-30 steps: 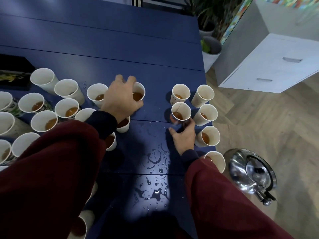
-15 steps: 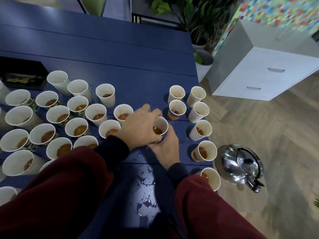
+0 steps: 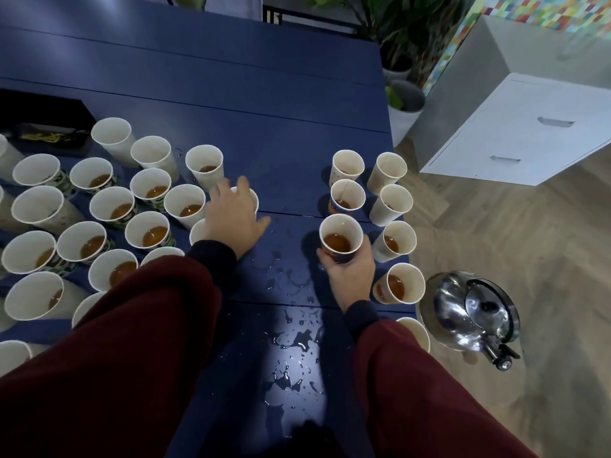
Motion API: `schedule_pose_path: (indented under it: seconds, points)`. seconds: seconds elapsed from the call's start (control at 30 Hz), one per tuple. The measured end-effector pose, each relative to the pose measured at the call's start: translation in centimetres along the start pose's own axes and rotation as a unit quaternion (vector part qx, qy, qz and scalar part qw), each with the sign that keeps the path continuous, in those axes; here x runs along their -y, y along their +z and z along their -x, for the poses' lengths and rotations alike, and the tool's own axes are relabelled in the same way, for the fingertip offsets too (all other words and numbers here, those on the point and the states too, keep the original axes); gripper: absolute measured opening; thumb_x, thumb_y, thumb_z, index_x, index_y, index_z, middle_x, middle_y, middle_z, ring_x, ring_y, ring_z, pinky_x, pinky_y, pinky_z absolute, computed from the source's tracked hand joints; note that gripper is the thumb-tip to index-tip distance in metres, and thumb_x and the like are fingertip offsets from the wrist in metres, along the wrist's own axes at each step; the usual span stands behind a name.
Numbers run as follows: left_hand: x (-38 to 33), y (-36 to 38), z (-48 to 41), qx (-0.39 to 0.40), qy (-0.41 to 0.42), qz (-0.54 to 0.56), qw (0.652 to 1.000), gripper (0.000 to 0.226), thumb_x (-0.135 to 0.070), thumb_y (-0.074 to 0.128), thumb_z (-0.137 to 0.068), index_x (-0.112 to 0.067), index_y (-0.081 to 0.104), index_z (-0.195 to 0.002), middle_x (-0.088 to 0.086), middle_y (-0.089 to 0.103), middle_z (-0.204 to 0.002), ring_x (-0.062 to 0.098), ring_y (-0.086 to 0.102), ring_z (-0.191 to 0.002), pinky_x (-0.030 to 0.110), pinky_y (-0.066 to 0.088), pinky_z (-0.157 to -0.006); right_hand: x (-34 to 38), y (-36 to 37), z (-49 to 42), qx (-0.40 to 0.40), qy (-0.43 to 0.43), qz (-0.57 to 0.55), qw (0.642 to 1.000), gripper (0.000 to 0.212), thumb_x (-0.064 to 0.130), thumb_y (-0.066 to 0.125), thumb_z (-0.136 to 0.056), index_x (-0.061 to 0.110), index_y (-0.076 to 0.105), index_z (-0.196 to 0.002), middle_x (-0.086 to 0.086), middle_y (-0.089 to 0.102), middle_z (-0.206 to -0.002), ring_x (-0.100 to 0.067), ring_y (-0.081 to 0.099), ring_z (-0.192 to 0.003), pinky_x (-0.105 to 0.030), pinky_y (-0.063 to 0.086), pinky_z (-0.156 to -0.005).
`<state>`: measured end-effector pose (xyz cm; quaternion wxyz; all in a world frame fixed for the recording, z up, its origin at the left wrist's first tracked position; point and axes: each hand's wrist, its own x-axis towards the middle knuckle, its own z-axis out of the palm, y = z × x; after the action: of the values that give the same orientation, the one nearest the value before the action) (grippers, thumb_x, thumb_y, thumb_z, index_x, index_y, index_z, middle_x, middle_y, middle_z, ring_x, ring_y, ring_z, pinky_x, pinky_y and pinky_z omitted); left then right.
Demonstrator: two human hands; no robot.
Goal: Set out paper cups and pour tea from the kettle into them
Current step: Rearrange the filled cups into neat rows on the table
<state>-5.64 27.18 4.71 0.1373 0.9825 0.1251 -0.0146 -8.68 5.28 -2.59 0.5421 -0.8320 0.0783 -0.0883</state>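
Paper cup (image 3: 340,238), part-filled with tea, is held upright in the grip of the right hand (image 3: 352,276), with fingers curled round its lower wall from the near side. It is low over the worktop (image 3: 284,127), just near of the right-hand cluster. Rightward, past the worktop's edge, the kettle (image 3: 476,312) is nearest this hand. The left hand (image 3: 233,219) is spread loosely over a second cup (image 3: 253,198).

1. We see a cup cluster (image 3: 96,241) on the table's (image 3: 264,110) left half.
2. A cup column (image 3: 395,201) lines the table's right edge.
3. The kettle (image 3: 472,312) sits beyond that edge, toward the table's near end.
4. Our right hand (image 3: 350,276) holds one cup (image 3: 340,238) over the table's right half.
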Motion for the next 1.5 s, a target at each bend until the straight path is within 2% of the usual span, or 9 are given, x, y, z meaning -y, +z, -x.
schedule_pose_path:
  seconds: [0.1, 0.27, 0.43, 0.73, 0.93, 1.17, 1.27, 1.37, 1.5]
  points:
    - [0.9, 1.2, -0.3, 0.016, -0.013, -0.021, 1.0, 0.085, -0.042, 0.071, -0.086, -0.006, 0.029, -0.15, 0.028, 0.045, -0.132, 0.045, 0.048, -0.117, 0.048, 0.038, -0.099, -1.0, -0.5, -1.3, -0.013, 0.009, 0.005, 1.0, 0.048, 0.016, 0.09, -0.07, 0.018, 0.059, -0.106, 0.003, 0.069, -0.099, -0.008, 0.063, -0.089, -0.014, 0.046, -0.083]
    - [1.7, 2.0, -0.8, -0.005, -0.005, -0.01, 1.0, 0.065, -0.035, 0.066, -0.09, -0.008, 0.04, -0.143, 0.028, 0.049, -0.124, 0.045, 0.053, -0.105, 0.05, 0.042, -0.091, -2.2, -0.3, -2.4, -0.007, 0.034, 0.006, 0.999, 0.047, 0.013, 0.091, -0.07, 0.022, 0.057, -0.101, 0.014, 0.066, -0.092, 0.011, 0.06, -0.082, -0.005, 0.044, -0.077]
    - [2.0, 1.8, -1.4, -0.016, -0.002, 0.02, 1.0, 0.053, -0.03, 0.071, -0.085, -0.002, 0.048, -0.124, 0.027, 0.05, -0.114, 0.046, 0.054, -0.097, 0.048, 0.042, -0.084, -3.2, 0.0, -2.7, 0.015, 0.055, 0.003, 0.998, 0.05, 0.013, 0.092, -0.069, 0.02, 0.056, -0.104, 0.01, 0.067, -0.095, -0.006, 0.062, -0.086, -0.01, 0.045, -0.08]
    - [0.9, 0.9, -1.6, -0.051, 0.007, 0.11, 0.993, 0.056, -0.025, 0.076, -0.078, -0.003, 0.048, -0.121, 0.022, 0.049, -0.116, 0.043, 0.054, -0.089, 0.044, 0.043, -0.074, -3.3, 0.3, -3.0, 0.021, 0.054, 0.01, 0.998, 0.051, 0.012, 0.093, -0.068, 0.017, 0.054, -0.101, 0.012, 0.064, -0.089, 0.003, 0.059, -0.076, -0.006, 0.043, -0.075]
    - [-0.5, -0.3, -0.5, -0.053, 0.022, 0.134, 0.989, 0.059, -0.028, 0.076, -0.078, -0.004, 0.047, -0.124, 0.018, 0.048, -0.121, 0.042, 0.055, -0.093, 0.045, 0.045, -0.077, -2.9, 0.5, -2.5, 0.026, 0.046, 0.009, 0.999, 0.056, 0.012, 0.093, -0.067, 0.016, 0.054, -0.107, 0.002, 0.066, -0.1, -0.013, 0.062, -0.09, -0.02, 0.047, -0.082]
    - [-0.8, -1.4, 2.3, -0.041, 0.059, 0.136, 0.988, 0.065, -0.033, 0.078, -0.075, -0.01, 0.046, -0.128, 0.011, 0.05, -0.125, 0.033, 0.056, -0.103, 0.034, 0.04, -0.078, -2.0, 0.6, 0.9, 0.005, 0.093, 0.051, 0.994, 0.073, 0.007, 0.086, -0.071, 0.002, 0.047, -0.132, -0.012, 0.053, -0.129, -0.027, 0.053, -0.121, -0.041, 0.043, -0.108]
    - [-0.8, -1.4, 4.3, -0.021, 0.083, 0.149, 0.985, 0.067, -0.034, 0.079, -0.073, -0.011, 0.046, -0.127, 0.01, 0.05, -0.124, 0.031, 0.056, -0.104, 0.037, 0.046, -0.082, -1.1, 0.9, 3.7, -0.003, 0.083, 0.078, 0.993, 0.068, 0.008, 0.084, -0.072, -0.001, 0.047, -0.129, -0.013, 0.045, -0.125, -0.031, 0.051, -0.119, -0.034, 0.041, -0.103]
    - [-0.6, -1.4, 6.6, 0.001, 0.107, 0.142, 0.984, 0.069, -0.037, 0.079, -0.073, -0.013, 0.045, -0.128, 0.008, 0.05, -0.125, 0.028, 0.056, -0.106, 0.037, 0.047, -0.083, 0.7, 1.5, 6.4, 0.031, 0.046, 0.077, 0.995, 0.067, 0.012, 0.086, -0.073, 0.005, 0.047, -0.127, -0.004, 0.041, -0.12, -0.016, 0.049, -0.109, -0.025, 0.041, -0.096]
    - [-0.3, -1.5, 8.8, 0.042, 0.163, 0.156, 0.973, 0.065, -0.039, 0.08, -0.07, -0.019, 0.047, -0.122, 0.002, 0.052, -0.12, 0.024, 0.058, -0.104, 0.036, 0.049, -0.085, 2.6, 2.4, 8.6, 0.12, -0.012, 0.034, 0.992, 0.087, 0.025, 0.089, -0.072, 0.012, 0.04, -0.142, 0.002, 0.044, -0.135, -0.003, 0.047, -0.123, -0.02, 0.041, -0.105]
